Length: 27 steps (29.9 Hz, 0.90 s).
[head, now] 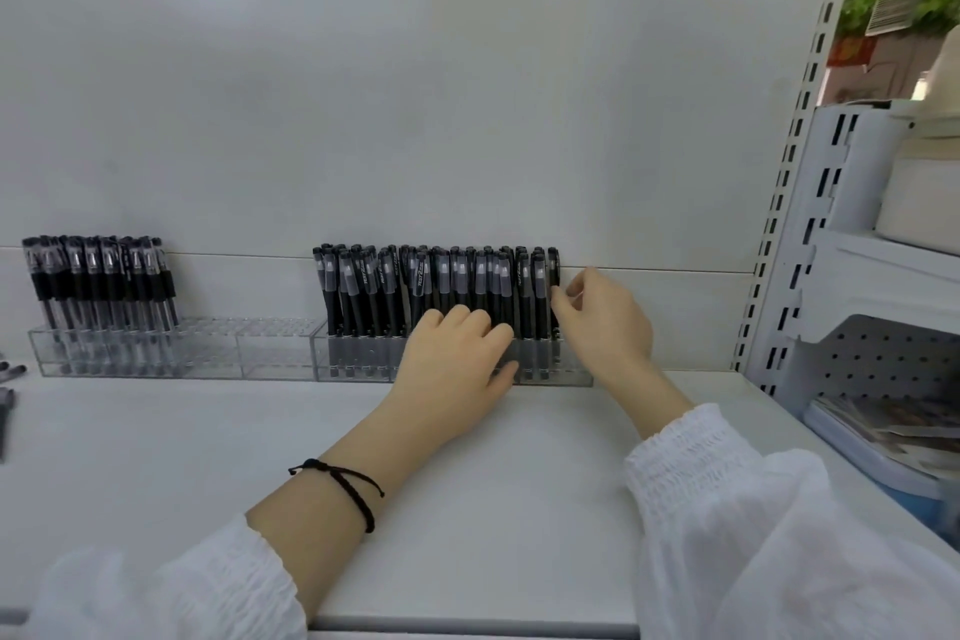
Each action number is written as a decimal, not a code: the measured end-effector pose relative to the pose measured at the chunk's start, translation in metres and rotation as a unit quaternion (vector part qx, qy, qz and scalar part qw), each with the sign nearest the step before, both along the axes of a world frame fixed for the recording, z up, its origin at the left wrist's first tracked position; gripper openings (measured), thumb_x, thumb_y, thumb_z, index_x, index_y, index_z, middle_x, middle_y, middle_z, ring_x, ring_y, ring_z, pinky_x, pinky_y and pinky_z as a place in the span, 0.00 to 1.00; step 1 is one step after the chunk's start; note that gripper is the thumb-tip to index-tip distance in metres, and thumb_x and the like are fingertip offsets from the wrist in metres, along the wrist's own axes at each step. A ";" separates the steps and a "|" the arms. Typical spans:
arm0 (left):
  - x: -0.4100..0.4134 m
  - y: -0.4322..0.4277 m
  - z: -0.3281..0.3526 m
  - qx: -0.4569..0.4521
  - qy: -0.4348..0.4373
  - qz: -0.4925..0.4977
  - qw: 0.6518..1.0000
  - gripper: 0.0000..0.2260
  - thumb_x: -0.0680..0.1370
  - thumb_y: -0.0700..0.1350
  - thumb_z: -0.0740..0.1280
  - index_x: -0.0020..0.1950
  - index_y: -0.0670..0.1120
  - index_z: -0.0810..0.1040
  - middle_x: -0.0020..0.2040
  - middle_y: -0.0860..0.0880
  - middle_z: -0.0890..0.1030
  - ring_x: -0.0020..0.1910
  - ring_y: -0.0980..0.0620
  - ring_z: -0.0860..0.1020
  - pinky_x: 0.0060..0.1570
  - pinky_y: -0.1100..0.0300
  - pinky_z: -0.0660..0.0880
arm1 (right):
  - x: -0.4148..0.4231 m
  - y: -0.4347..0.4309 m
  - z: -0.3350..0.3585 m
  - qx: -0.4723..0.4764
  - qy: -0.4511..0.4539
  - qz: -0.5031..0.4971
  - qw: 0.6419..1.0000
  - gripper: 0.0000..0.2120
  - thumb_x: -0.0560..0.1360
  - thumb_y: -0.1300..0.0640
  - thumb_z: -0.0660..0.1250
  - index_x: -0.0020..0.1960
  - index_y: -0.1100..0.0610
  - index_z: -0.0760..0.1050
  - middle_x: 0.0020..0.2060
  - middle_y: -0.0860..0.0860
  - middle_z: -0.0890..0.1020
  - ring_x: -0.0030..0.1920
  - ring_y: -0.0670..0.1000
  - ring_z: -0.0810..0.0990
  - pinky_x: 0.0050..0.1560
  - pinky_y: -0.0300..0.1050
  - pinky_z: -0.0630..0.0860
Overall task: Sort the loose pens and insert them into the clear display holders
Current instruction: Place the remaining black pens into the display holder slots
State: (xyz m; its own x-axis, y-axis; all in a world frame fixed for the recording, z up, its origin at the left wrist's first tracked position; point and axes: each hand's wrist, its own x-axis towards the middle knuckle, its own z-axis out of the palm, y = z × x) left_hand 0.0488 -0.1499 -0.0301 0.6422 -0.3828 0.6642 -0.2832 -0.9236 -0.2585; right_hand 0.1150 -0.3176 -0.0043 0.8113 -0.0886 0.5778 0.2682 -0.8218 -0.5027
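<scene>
Two clear display holders stand in a row at the back of the white shelf [467,483]. The right holder [358,369] is packed with upright black pens [395,286]. The left holder [249,353] has black pens with clear caps [98,276] only at its left end. My left hand [452,364] rests against the front of the right holder, fingers curled over its top edge among the pen barrels. My right hand [605,317] pinches the rightmost black pen [554,276], which stands in the holder's last slot.
A few loose pens [8,395] lie at the far left edge of the shelf. A slotted white upright [795,182] bounds the right side. Beyond it are white racks, a pegboard panel [883,359] and stacked booklets [883,426].
</scene>
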 end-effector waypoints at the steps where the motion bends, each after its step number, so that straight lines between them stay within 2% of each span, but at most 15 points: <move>1: -0.001 0.003 0.002 -0.012 0.002 0.015 1.000 0.12 0.80 0.55 0.58 0.51 0.49 0.76 0.43 0.51 0.77 0.44 0.49 0.74 0.44 0.55 0.67 | -0.005 0.001 -0.002 -0.022 -0.005 -0.014 1.000 0.12 0.79 0.47 0.59 0.48 0.55 0.73 0.42 0.51 0.80 0.42 0.55 0.78 0.38 0.46 0.72; 5: -0.004 0.021 0.008 -0.005 0.023 0.080 0.996 0.13 0.81 0.56 0.55 0.52 0.50 0.73 0.40 0.53 0.72 0.43 0.50 0.70 0.45 0.55 0.62 | -0.026 0.007 -0.004 -0.160 -0.053 -0.031 0.985 0.12 0.77 0.49 0.58 0.49 0.56 0.76 0.43 0.51 0.79 0.44 0.55 0.77 0.40 0.46 0.67; 7: -0.012 0.037 0.009 0.000 0.041 0.098 0.994 0.13 0.80 0.56 0.56 0.54 0.50 0.73 0.43 0.52 0.74 0.45 0.50 0.72 0.46 0.54 0.64 | -0.040 0.013 -0.004 -0.199 -0.074 -0.025 0.977 0.12 0.77 0.49 0.59 0.50 0.55 0.76 0.45 0.50 0.79 0.46 0.53 0.76 0.45 0.47 0.67; 11: -0.034 0.086 0.005 0.013 0.060 0.110 0.992 0.14 0.79 0.58 0.58 0.58 0.51 0.74 0.47 0.51 0.78 0.49 0.48 0.75 0.49 0.55 0.65 | -0.072 0.038 -0.011 -0.240 -0.064 0.071 0.966 0.11 0.76 0.49 0.59 0.53 0.53 0.73 0.45 0.46 0.75 0.48 0.52 0.76 0.46 0.47 0.64; 14: -0.051 0.130 0.003 0.042 0.048 0.107 0.992 0.14 0.78 0.58 0.63 0.57 0.50 0.76 0.48 0.50 0.80 0.49 0.47 0.77 0.48 0.54 0.65 | -0.089 0.067 -0.018 -0.294 -0.035 0.130 0.946 0.16 0.77 0.46 0.59 0.62 0.52 0.71 0.53 0.47 0.77 0.53 0.52 0.76 0.51 0.48 0.68; 18: -0.067 0.187 0.003 0.068 0.107 0.159 0.979 0.19 0.80 0.61 0.53 0.65 0.54 0.70 0.59 0.53 0.78 0.59 0.49 0.73 0.57 0.54 0.65 | -0.098 0.113 -0.022 -0.304 -0.008 0.160 0.939 0.19 0.79 0.47 0.58 0.67 0.52 0.67 0.59 0.48 0.75 0.59 0.52 0.74 0.57 0.49 0.68; 21: -0.077 0.225 0.002 0.073 0.113 0.171 0.976 0.20 0.80 0.62 0.53 0.66 0.55 0.70 0.59 0.54 0.77 0.59 0.49 0.73 0.56 0.55 0.65 | -0.102 0.149 -0.022 -0.305 -0.007 0.169 0.937 0.20 0.79 0.47 0.58 0.68 0.53 0.66 0.59 0.48 0.75 0.59 0.52 0.74 0.58 0.50 0.69; 25: -0.083 0.268 -0.002 0.074 0.114 0.179 0.975 0.19 0.79 0.62 0.52 0.65 0.55 0.71 0.59 0.55 0.77 0.58 0.50 0.73 0.55 0.55 0.64 | -0.102 0.195 -0.021 -0.310 -0.010 0.165 0.936 0.18 0.78 0.45 0.57 0.64 0.53 0.68 0.53 0.48 0.74 0.57 0.53 0.75 0.54 0.48 0.68; 27: -0.086 0.295 -0.003 0.071 0.113 0.175 0.975 0.19 0.79 0.62 0.52 0.64 0.55 0.71 0.58 0.55 0.77 0.58 0.50 0.73 0.55 0.55 0.64 | -0.103 0.226 -0.023 -0.311 -0.003 0.169 0.935 0.20 0.78 0.45 0.57 0.67 0.52 0.66 0.59 0.49 0.74 0.60 0.53 0.74 0.57 0.49 0.68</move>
State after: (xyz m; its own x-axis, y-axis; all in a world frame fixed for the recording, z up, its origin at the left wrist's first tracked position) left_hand -0.0377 0.1446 -0.0329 0.8739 -0.1921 0.4466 -0.0218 -0.9332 -0.3586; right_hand 0.0120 -0.0913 -0.0273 0.7290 0.5265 0.4375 0.5665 -0.8228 0.0463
